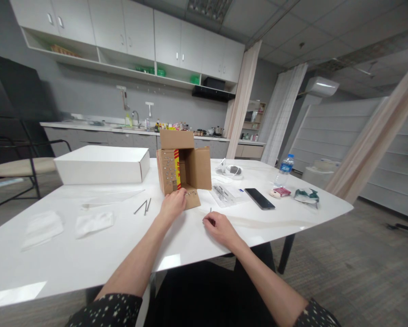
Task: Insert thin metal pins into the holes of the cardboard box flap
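Note:
An open cardboard box (190, 169) lies on its side on the white table (71, 254), its opening toward me, with a red and yellow strip and several small pins stuck in its left flap. My left hand (172, 204) rests on the box's lower front flap, fingers curled on its edge. My right hand (219, 227) sits on the table just right of it, pinching a thin nail (210, 210) upright between fingertips. Two loose nails (143, 206) lie left of the box.
A flat white box (103, 164) stands at the left rear. White cloths (93, 222) lie front left. A clear bag (224, 194), black phone (259, 198), water bottle (284, 169) and small packets sit to the right. A chair (16, 165) stands at far left.

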`<state>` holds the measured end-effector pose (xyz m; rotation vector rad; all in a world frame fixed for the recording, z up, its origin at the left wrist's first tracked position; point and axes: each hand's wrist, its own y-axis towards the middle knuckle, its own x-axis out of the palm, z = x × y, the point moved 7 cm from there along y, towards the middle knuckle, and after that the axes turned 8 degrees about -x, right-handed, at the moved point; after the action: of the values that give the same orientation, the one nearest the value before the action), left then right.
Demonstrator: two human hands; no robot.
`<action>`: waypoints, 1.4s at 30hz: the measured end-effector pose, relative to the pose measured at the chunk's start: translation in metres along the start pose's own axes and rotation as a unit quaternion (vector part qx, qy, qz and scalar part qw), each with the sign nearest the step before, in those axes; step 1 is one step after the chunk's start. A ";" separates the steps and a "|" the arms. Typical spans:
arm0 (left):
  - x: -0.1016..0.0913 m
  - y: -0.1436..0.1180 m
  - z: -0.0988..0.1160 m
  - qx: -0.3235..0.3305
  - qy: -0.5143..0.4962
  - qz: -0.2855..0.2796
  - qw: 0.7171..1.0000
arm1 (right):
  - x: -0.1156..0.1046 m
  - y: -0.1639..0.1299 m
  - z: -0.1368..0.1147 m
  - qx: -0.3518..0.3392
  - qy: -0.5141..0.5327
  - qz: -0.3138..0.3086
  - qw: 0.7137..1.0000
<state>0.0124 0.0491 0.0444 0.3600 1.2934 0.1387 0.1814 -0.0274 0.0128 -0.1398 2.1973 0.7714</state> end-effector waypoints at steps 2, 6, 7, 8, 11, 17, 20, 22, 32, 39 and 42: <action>0.000 0.000 0.000 0.000 0.000 0.002 1.000 | 0.000 0.000 0.000 -0.002 0.000 0.001 1.000; 0.000 0.000 0.000 0.003 0.004 0.003 1.000 | 0.001 0.000 0.000 -0.005 0.002 0.000 1.000; 0.000 0.000 0.001 0.005 0.005 0.002 1.000 | 0.001 0.000 0.000 -0.005 0.003 0.001 1.000; 0.001 0.000 0.001 0.007 0.007 0.000 1.000 | 0.001 0.000 0.000 -0.005 0.004 0.001 1.000; 0.002 -0.002 0.003 0.009 0.015 -0.004 1.000 | 0.001 0.000 0.001 -0.004 0.003 0.001 1.000; 0.000 -0.006 0.009 0.012 0.022 -0.010 1.000 | 0.000 0.000 0.000 -0.006 -0.001 0.001 1.000; -0.001 -0.006 0.010 0.012 0.027 -0.010 1.000 | 0.000 0.000 -0.001 -0.004 0.001 0.000 1.000; 0.000 -0.006 0.009 0.014 0.030 -0.006 0.999 | 0.000 0.000 -0.002 -0.001 0.000 -0.001 1.000; 0.000 -0.006 0.009 0.017 0.030 0.001 0.999 | -0.001 0.000 -0.002 0.000 0.000 -0.001 1.000; 0.001 -0.006 0.013 0.043 0.035 -0.003 0.998 | 0.000 0.000 -0.001 -0.004 0.000 0.001 1.000; 0.000 -0.007 0.015 0.051 0.035 -0.015 0.998 | -0.001 0.000 -0.002 -0.003 -0.002 0.001 1.000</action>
<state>0.0265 0.0402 0.0454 0.4265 1.3782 0.0610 0.1812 -0.0286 0.0144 -0.1394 2.1922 0.7784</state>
